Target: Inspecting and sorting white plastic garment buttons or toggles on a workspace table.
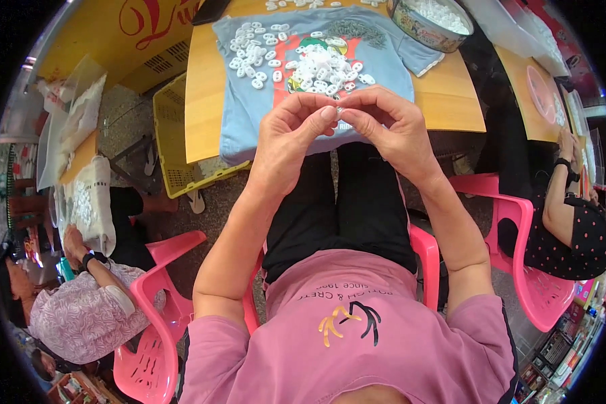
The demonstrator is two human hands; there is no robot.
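Observation:
My left hand (286, 135) and my right hand (396, 135) meet over the near edge of the table, thumbs and forefingers pinched together. Between the fingertips a small silvery piece (339, 112) shows; its exact shape is too small to make out. Just beyond my hands, a heap of white oval plastic pieces with two holes each (320, 69) lies on a blue T-shirt (246, 131) spread over the table. More of these white pieces (248, 57) are scattered to the left. Behind the heap is a pile of small grey metal pieces (357, 31).
A round tin (424, 32) of white pieces stands at the table's far right. A yellow crate (172, 135) sits left of the wooden table (202, 87). Pink chairs (156, 303) flank me; people work at tables on both sides, one hand (74, 242) resting by white pieces.

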